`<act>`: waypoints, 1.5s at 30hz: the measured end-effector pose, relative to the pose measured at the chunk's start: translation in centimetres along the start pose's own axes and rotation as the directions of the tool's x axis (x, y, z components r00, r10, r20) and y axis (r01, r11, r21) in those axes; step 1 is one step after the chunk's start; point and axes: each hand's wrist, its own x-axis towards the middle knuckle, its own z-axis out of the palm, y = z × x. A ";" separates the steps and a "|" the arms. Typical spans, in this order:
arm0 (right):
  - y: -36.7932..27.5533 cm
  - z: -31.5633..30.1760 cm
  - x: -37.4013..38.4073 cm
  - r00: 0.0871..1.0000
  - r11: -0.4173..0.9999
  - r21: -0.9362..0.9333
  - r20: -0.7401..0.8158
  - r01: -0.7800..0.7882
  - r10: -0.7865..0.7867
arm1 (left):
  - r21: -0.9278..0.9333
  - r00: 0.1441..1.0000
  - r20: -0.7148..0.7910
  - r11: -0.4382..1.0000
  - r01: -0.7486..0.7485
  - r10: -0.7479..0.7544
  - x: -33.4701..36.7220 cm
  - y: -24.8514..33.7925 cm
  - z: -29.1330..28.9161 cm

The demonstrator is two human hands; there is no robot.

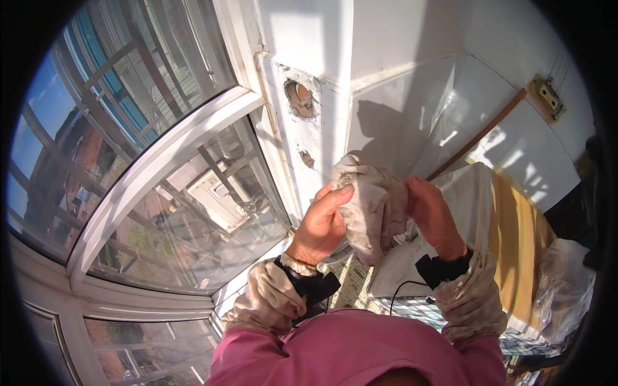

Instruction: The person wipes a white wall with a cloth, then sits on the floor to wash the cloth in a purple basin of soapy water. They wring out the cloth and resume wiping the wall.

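A bunched, grey-stained white cloth hangs in front of me, held up between both hands. My left hand grips its left side, the thumb laid across the front and the fingers behind. On the opposite side my right hand has its fingers curled against the upper right edge of the cloth; some fingertips are hidden. Beige oversleeves cover both forearms, and a black strap with a small dark device sits at each wrist.
White-framed windows with bars outside run along the left. Ahead, the white wall has a broken hole and a smaller one below. At the right are a wood-grained panel, clear plastic wrap and a socket on the wall.
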 end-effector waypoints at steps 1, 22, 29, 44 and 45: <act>-0.1 0.1 0.0 1.000 1.000 -0.016 0.004 0.001 -0.001 | -0.019 0.998 0.010 0.998 -0.061 0.061 -0.2 0.5 0.0; -1.0 0.4 -0.4 0.984 0.992 -0.078 -0.154 -0.099 0.086 | 0.857 0.516 0.506 -0.471 -0.210 0.691 12.2 19.6 -2.2; -1.5 0.9 -0.5 0.988 0.994 -0.094 -0.146 -0.062 0.048 | 0.865 0.502 0.497 -0.454 -0.216 0.708 12.6 16.9 0.3; -0.4 -0.1 -0.1 0.980 0.996 -0.045 -0.187 -0.073 0.064 | 0.740 0.553 0.603 -0.146 -0.656 0.575 4.2 3.4 2.9; -0.4 -0.2 0.0 0.979 0.997 -0.046 -0.195 -0.065 0.055 | 0.794 0.605 0.496 -0.043 -0.607 0.623 3.5 3.3 2.0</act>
